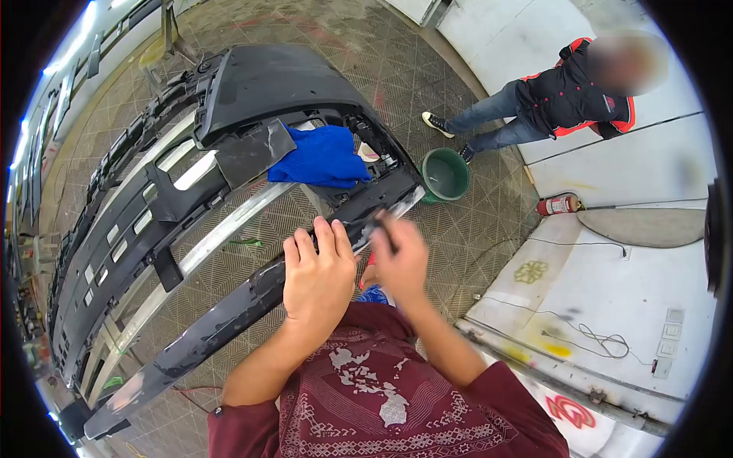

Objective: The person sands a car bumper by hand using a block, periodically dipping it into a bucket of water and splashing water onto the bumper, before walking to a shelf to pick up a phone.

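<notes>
A black car bumper stretches from lower left to centre, with patchy grey, scuffed areas along its near strip. My left hand grips that strip near its right end, fingers over the edge and thumb hidden. Just right of it, my right hand is smeared by motion, its fingers closed on a small dark piece against the bumper's whitish, worn end. What that piece is cannot be made out. Beyond my hands, a blue cloth lies on the bumper beside a dark grey sheet.
A green bucket stands on the patterned floor past the bumper's end. Another person stands behind it near the white wall. A red fire extinguisher and a loose cable are at right. Metal bars run beneath the bumper.
</notes>
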`<action>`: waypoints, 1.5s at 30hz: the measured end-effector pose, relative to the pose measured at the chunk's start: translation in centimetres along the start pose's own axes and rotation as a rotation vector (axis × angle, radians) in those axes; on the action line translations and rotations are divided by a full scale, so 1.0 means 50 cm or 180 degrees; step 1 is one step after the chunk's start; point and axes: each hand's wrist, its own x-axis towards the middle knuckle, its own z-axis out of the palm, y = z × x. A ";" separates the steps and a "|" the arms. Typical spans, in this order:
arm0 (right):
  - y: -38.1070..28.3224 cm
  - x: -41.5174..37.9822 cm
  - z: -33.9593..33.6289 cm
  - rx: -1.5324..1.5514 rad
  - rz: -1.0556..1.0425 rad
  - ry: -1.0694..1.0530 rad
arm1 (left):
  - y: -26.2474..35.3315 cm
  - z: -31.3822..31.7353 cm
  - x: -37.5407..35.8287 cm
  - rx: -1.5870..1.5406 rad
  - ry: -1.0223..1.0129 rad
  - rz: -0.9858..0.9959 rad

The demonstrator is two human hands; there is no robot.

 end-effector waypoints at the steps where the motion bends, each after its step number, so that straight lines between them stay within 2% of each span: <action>1: -0.087 -0.033 -0.018 -0.0166 -0.0197 -0.0025 | -0.001 0.003 -0.001 0.0091 -0.0018 -0.0023; 3: -0.029 -0.017 -0.013 0.0016 -0.0117 -0.0061 | -0.003 0.001 0.001 0.0193 -0.0034 0.0040; 5: 0.130 0.053 0.006 -0.0190 0.0717 -0.0011 | 0.001 -0.006 0.001 0.0014 -0.0133 -0.0040; 8: 0.174 0.070 0.016 -0.0262 0.0649 0.0302 | 0.003 -0.011 0.002 0.0042 -0.0158 -0.0042; 9: 0.096 0.042 0.006 -0.0079 0.0581 0.0174 | 0.003 -0.012 0.005 0.0027 -0.0182 -0.0079; 11: -0.075 -0.030 -0.009 0.0178 -0.0285 0.0138 | -0.001 0.003 0.002 0.0136 -0.0165 -0.0063; 13: -0.104 -0.047 -0.020 0.0253 -0.0303 0.0132 | -0.001 0.005 0.001 0.0255 -0.0172 0.0012; 15: 0.007 0.002 -0.009 0.0144 0.0307 -0.0019 | -0.009 -0.019 -0.001 -0.0067 -0.0406 0.0008; 17: 0.127 0.051 0.003 -0.0008 0.0555 0.0225 | -0.023 -0.068 -0.013 -0.0320 -0.0481 -0.0021; 19: 0.100 0.049 -0.003 -0.0212 0.0541 0.0171 | -0.047 -0.119 -0.023 -0.0091 -0.0783 -0.0202; 21: -0.029 0.003 -0.015 0.0011 0.0204 -0.0060 | -0.072 -0.119 -0.025 0.0113 -0.0631 -0.0311; 23: -0.153 -0.047 -0.019 0.0183 -0.0269 0.0028 | -0.087 -0.105 -0.025 -0.0721 -0.0912 -0.0372; 25: -0.112 -0.038 -0.017 0.0228 -0.0210 -0.0024 | -0.094 -0.099 -0.026 -0.0635 -0.0770 -0.0215; 27: 0.015 0.004 -0.012 -0.0024 0.0430 -0.0101 | -0.093 -0.099 -0.024 -0.0639 -0.0744 -0.0240; 28: 0.027 0.030 -0.024 0.0069 0.0889 -0.0121 | -0.093 -0.097 -0.026 -0.0663 -0.0733 -0.0236; 29: 0.008 0.024 -0.023 0.0042 0.0877 -0.0124 | -0.094 -0.095 -0.027 -0.0661 -0.0679 -0.0244; 32: -0.135 -0.037 -0.023 0.0004 -0.0217 -0.0025 | -0.094 -0.092 -0.023 -0.0705 -0.0633 -0.0280; 33: -0.145 -0.044 -0.026 0.0057 -0.0164 -0.0067 | -0.096 -0.093 -0.024 -0.0732 -0.0641 -0.0265; 35: -0.051 -0.011 -0.020 0.0040 0.0072 -0.0194 | -0.099 -0.094 -0.025 -0.0737 -0.0680 -0.0208; 37: 0.028 0.038 -0.017 0.0023 0.0930 -0.0149 | -0.097 -0.094 -0.027 -0.0764 -0.0658 -0.0229; 39: -0.014 0.011 -0.007 -0.0064 0.0246 -0.0082 | -0.098 -0.093 -0.025 -0.0747 -0.0559 -0.0231; 41: -0.150 -0.034 -0.028 0.0013 -0.0237 -0.0102 | -0.098 -0.094 -0.024 -0.0794 -0.0608 -0.0257; 43: -0.102 -0.026 -0.025 0.0004 -0.0320 -0.0171 | -0.100 -0.095 -0.022 -0.0809 -0.0645 -0.0221; 45: 0.048 0.034 -0.007 -0.0090 0.0480 -0.0202 | -0.100 -0.094 -0.024 -0.0803 -0.0638 -0.0224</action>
